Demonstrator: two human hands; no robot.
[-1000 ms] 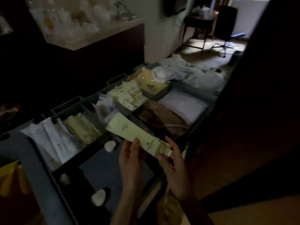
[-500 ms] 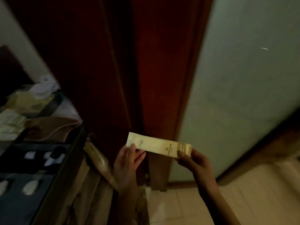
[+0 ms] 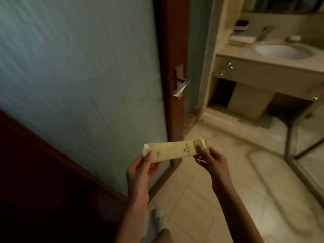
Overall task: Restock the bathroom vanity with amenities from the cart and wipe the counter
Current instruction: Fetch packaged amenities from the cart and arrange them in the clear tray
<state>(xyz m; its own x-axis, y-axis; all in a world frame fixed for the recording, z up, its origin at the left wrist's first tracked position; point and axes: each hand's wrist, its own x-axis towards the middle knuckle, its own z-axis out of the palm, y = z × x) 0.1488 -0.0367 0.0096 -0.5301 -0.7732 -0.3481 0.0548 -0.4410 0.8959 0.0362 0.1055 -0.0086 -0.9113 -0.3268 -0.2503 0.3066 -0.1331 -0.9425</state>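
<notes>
Pale-yellow packets (image 3: pixel 173 150), at least two stacked slightly offset, held level in the air above the tile floor (image 3: pixel 219 190), just right of the frosted-glass door (image 3: pixel 78 76). Left hand (image 3: pixel 140 171): thumb on top, fingers curled under, pinching the left end. Right hand (image 3: pixel 212 162): fingertips pinching the striped right end. Metal lever handle (image 3: pixel 181 88) on the door's edge. Vanity counter (image 3: pixel 245 55) well apart from the packets, beyond the doorway; white sink (image 3: pixel 282 51) set into it. Small items at the counter's back left corner, too blurred to identify.
</notes>
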